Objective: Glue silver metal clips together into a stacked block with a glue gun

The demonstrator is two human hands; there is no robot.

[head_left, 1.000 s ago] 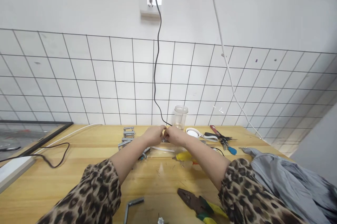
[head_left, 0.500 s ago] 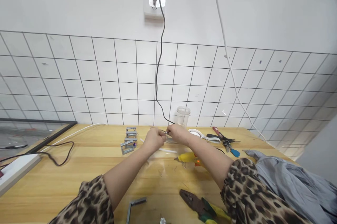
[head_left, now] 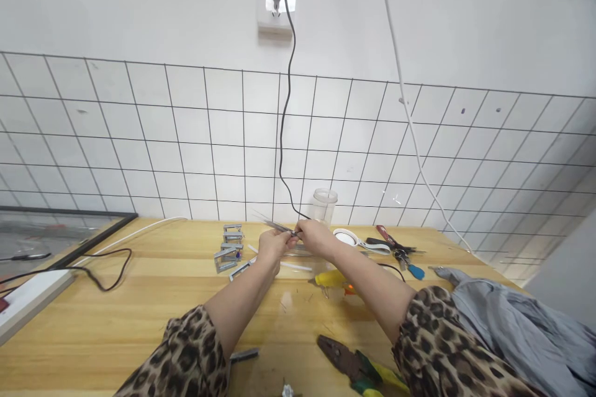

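Observation:
My left hand [head_left: 274, 246] is closed in a pinch on a few thin grey metal wires [head_left: 269, 222], which fan out up and to the left. My right hand [head_left: 317, 238] meets it fingertip to fingertip, closed on the near end of the same wires. The exact grip is small and partly hidden by the fingers. Under my right forearm lies a yellow hot glue gun [head_left: 328, 278]. Left of my left hand stand several small grey metal brackets [head_left: 228, 254]. A white glue stick [head_left: 297, 266] lies just in front of my hands.
Pliers [head_left: 356, 366] lie at the front, near my right sleeve. Behind my hands stands a clear jar [head_left: 323, 205]. White tape [head_left: 345, 237], keys [head_left: 404, 259] and a grey cloth [head_left: 507, 316] are on the right. A power strip [head_left: 35, 304] sits at left.
My left hand has turned slightly, and the wires now show spreading up and left from it. My left forearm has shifted right, uncovering another bracket and partly covering the front one.

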